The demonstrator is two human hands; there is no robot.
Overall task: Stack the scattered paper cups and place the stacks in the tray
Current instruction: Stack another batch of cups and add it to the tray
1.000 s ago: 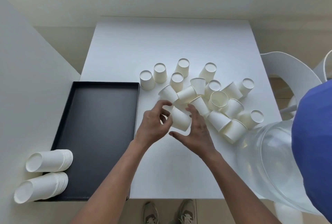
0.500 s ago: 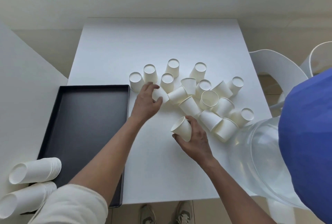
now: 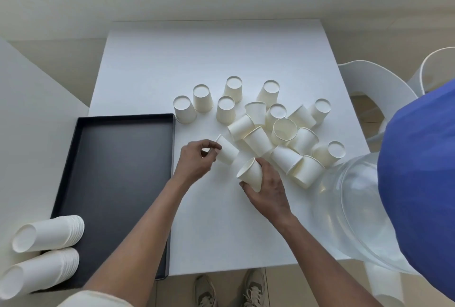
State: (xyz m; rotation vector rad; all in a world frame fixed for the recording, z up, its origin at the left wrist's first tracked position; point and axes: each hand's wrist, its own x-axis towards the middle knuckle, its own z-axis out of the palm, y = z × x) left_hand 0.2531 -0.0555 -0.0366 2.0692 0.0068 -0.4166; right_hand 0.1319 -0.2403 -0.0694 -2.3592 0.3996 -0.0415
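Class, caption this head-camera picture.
Each hand grips one paper cup; two stacks lie in the tray.

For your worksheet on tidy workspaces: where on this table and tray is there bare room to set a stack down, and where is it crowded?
Free: most of the black tray floor, beyond the two stacks at its near left corner; the table's far half behind the cups; the near strip between the forearms. Crowded: the loose cups right of centre, where the left hand and right hand each hold one.

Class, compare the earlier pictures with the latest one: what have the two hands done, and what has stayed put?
The left hand reached into the pile, then drew back pinching a cup. The right hand took over the first cup and still holds it. The tray and its two stacks are unchanged.
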